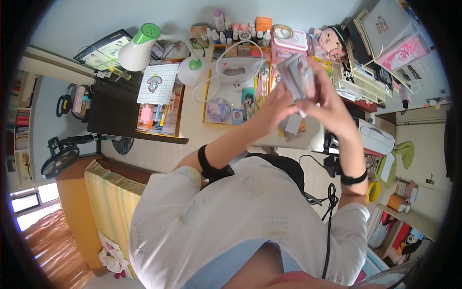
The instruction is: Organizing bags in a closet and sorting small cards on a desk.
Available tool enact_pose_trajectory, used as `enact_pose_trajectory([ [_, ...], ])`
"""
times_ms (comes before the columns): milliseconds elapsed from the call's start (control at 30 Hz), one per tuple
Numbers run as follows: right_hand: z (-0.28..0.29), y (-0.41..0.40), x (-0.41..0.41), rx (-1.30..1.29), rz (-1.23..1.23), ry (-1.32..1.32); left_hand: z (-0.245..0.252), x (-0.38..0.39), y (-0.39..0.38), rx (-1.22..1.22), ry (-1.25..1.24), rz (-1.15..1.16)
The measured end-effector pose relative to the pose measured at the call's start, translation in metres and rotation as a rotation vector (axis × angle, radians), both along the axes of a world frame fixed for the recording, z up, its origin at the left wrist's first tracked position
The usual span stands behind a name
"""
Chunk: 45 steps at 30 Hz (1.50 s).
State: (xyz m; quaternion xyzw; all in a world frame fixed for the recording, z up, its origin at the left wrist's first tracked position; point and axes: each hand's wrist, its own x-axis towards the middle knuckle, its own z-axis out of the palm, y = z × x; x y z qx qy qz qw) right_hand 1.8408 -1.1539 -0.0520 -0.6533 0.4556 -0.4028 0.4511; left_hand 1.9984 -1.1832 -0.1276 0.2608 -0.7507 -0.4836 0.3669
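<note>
Both hands hold a small glossy packet or box [294, 76] with an illustrated face, raised above the right part of the white desk [193, 115]. My left hand [278, 106] grips its lower left edge. Around its right side curl the fingers of my right hand [323, 92]. A small white piece [302, 112] shows by my right fingertips; its kind is unclear. Below the hands, a pale card or sheet [293, 124] lies on other small items. Left of them, a yellow-edged tray [205, 108] holds a round illustrated item [218, 110] and picture cards [248, 103].
A white lamp [193, 70] and a white device with a looped cable [240, 70] stand behind. Bottles [219, 21] line the wall. At right are a pink plush toy [328, 41] and a wire rack [364, 77]. A gridded sheet [158, 83] lies at left.
</note>
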Motion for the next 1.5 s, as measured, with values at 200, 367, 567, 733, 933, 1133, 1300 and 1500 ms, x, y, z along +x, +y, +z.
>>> enact_pose_trajectory([
  [200,0.003,0.074,0.019,-0.266,-0.272,0.431,0.017,-0.016,0.058,0.980,0.886,-0.357],
  [367,0.003,0.102,0.004,-0.238,-0.422,0.325,0.032,-0.008,0.081,1.049,0.732,-0.371],
  [567,-0.010,0.120,-0.015,-0.042,-0.387,-0.187,0.049,-0.004,0.102,1.020,0.538,-0.283],
  [733,-0.010,0.135,-0.029,-0.004,-0.359,-0.274,0.052,-0.010,0.119,0.935,0.501,-0.223],
  [933,-0.012,0.148,-0.038,-0.004,-0.350,-0.346,0.058,-0.026,0.135,0.888,0.484,-0.074],
  [1133,-0.016,0.155,-0.049,-0.032,-0.391,-0.446,0.064,-0.028,0.143,0.989,0.508,-0.066],
  [1300,-0.012,0.161,-0.056,-0.013,-0.432,-0.478,0.059,-0.026,0.139,1.045,0.718,-0.308],
  [1500,-0.016,0.167,-0.061,-0.066,-0.458,-0.519,0.065,-0.042,0.145,0.865,0.546,-0.195],
])
